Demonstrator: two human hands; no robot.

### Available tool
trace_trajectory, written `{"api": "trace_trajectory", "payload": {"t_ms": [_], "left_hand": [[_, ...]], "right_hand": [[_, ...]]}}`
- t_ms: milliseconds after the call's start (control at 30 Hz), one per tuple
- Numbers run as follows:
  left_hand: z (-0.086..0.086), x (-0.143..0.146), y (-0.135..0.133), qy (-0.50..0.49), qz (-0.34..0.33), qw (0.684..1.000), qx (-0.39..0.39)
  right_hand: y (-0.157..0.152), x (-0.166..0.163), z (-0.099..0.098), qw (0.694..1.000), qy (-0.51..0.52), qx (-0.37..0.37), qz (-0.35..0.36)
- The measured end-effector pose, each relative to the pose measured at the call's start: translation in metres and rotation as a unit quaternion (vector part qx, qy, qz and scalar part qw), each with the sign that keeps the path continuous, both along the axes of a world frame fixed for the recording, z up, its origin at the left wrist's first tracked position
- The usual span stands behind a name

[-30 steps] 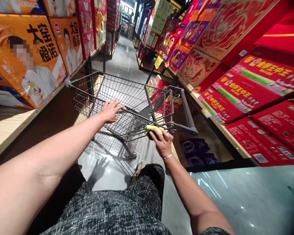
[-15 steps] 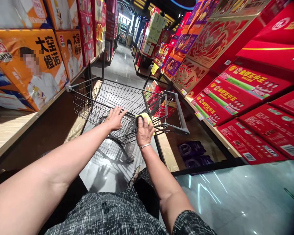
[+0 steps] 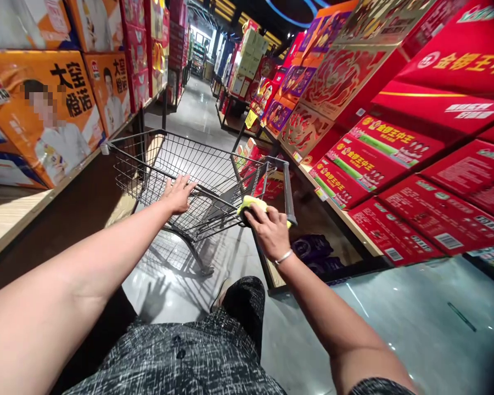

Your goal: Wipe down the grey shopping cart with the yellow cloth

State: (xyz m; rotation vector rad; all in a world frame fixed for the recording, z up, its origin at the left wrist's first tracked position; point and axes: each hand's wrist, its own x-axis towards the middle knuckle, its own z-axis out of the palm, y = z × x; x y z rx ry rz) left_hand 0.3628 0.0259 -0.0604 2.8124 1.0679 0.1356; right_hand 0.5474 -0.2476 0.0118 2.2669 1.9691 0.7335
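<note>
A black wire shopping cart (image 3: 197, 159) stands sideways before me, with its grey handle (image 3: 288, 192) on the right. My left hand (image 3: 178, 195) rests on the near top rim of the basket, fingers stretched out and apart. Bunched in my right hand (image 3: 271, 227) is a yellow cloth (image 3: 252, 204), pressed on the near rim towards the handle end. Something dark shows at the cloth's left edge, partly hidden by the fingers. The wire basket has no goods visible in it.
Orange drink cartons (image 3: 45, 115) are stacked on the left shelf. Red boxes (image 3: 379, 142) fill the sloping right-hand display, and purple packs (image 3: 313, 249) lie low beneath it. A shiny tiled aisle (image 3: 203, 104) runs away beyond the cart.
My right hand has slid the yellow cloth rightwards along the rim, closer to the handle. My left hand stays on the rim, while the whole view has shifted slightly.
</note>
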Motion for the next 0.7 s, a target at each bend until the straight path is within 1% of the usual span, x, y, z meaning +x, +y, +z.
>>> {"api": "trace_trajectory", "payload": {"t_ms": [100, 167, 233, 300, 333, 367, 433, 500, 567, 633, 700], "left_hand": [[0.001, -0.004, 0.008, 0.005, 0.015, 1.0, -0.002], [0.002, -0.004, 0.011, 0.01, 0.026, 1.0, -0.005], [0.005, -0.001, 0.007, 0.012, 0.045, 0.999, -0.008], [0.008, 0.004, -0.003, 0.008, 0.055, 0.998, -0.011], [0.01, 0.008, -0.01, 0.004, 0.048, 0.999, -0.013], [0.012, 0.012, -0.018, -0.004, 0.029, 0.999, -0.015], [0.015, 0.019, -0.037, -0.027, -0.038, 0.999, -0.022], [0.017, 0.026, -0.057, -0.057, -0.113, 0.991, -0.037], [0.019, 0.032, -0.075, -0.082, -0.165, 0.981, -0.054], [0.02, 0.037, -0.089, -0.102, -0.194, 0.974, -0.066], [0.02, 0.042, -0.1, -0.113, -0.198, 0.971, -0.073]], "right_hand": [[-0.044, 0.019, 0.01, 0.998, -0.044, 0.049, 0.007], [-0.064, 0.028, 0.015, 0.994, -0.07, 0.086, 0.007], [-0.074, 0.033, 0.02, 0.988, -0.071, 0.132, -0.027], [-0.072, 0.035, 0.024, 0.985, -0.033, 0.16, -0.06], [-0.068, 0.035, 0.025, 0.985, -0.001, 0.163, -0.062], [-0.062, 0.034, 0.026, 0.985, 0.033, 0.158, -0.056], [-0.049, 0.031, 0.027, 0.986, 0.087, 0.138, -0.036], [-0.038, 0.028, 0.03, 0.988, 0.104, 0.114, -0.032], [-0.031, 0.024, 0.036, 0.991, 0.102, 0.081, -0.029], [-0.028, 0.021, 0.045, 0.993, 0.107, 0.043, -0.006], [-0.022, 0.021, 0.054, 0.992, 0.117, 0.006, 0.038]]}}
